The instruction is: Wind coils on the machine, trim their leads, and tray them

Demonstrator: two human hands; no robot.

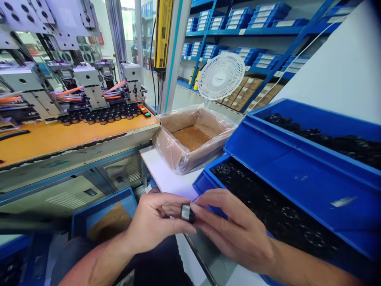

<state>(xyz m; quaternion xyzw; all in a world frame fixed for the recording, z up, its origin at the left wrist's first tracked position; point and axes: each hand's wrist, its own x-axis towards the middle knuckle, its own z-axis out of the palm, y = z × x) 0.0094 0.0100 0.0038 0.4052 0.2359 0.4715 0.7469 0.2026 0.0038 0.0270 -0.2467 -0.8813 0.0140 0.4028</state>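
Observation:
A small black cylindrical part with a silvery band [187,213] sits between both of my hands, low in the middle of the view. My left hand [156,224] pinches it from the left with thumb and fingers closed around it. My right hand [232,232] meets it from the right, fingertips closed on the same part. Just beyond my right hand stands a blue bin [205,184] filled with several black ring-shaped parts [268,206].
A second blue bin [297,119] of black parts is stacked above to the right. A cardboard box lined with clear plastic [190,139] rests on a white table. An assembly machine with a row of black parts [98,115] stands left. A white fan [220,76] and blue shelving are behind.

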